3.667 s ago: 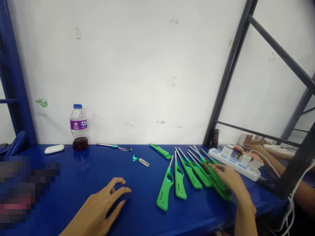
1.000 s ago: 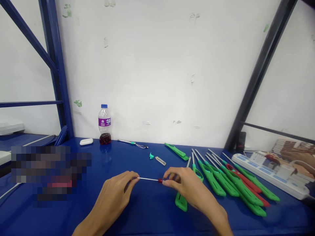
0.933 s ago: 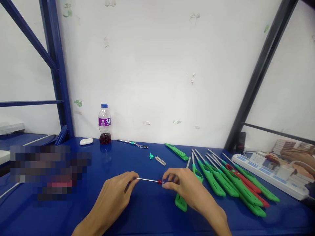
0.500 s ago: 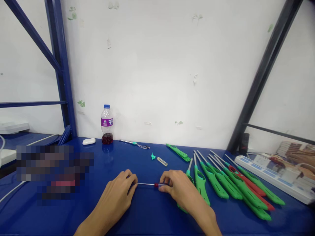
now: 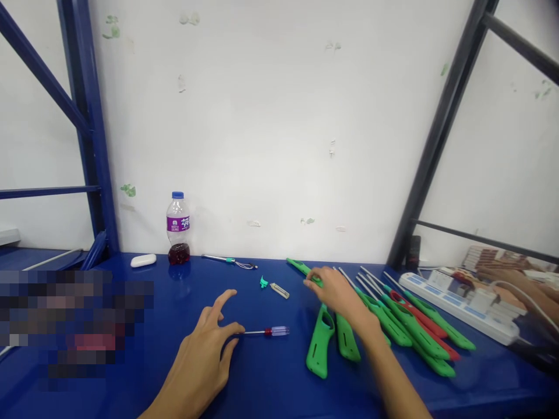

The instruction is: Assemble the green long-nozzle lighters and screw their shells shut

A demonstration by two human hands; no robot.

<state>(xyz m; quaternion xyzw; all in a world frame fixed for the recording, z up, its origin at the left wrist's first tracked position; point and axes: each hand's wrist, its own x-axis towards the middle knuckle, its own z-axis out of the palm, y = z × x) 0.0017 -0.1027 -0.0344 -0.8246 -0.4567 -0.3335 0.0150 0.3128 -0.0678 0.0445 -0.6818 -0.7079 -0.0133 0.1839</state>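
Purple scrwdrvr (image 5: 277, 331), tip at L fingers (image 5: 233, 330)

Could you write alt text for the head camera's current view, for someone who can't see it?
A person's left hand is at the tip end of a purple-handled screwdriver, while the right hand is over green, long-nosed lighters on a blue table. Behind, a purple-labelled bottle stands by a white wall.
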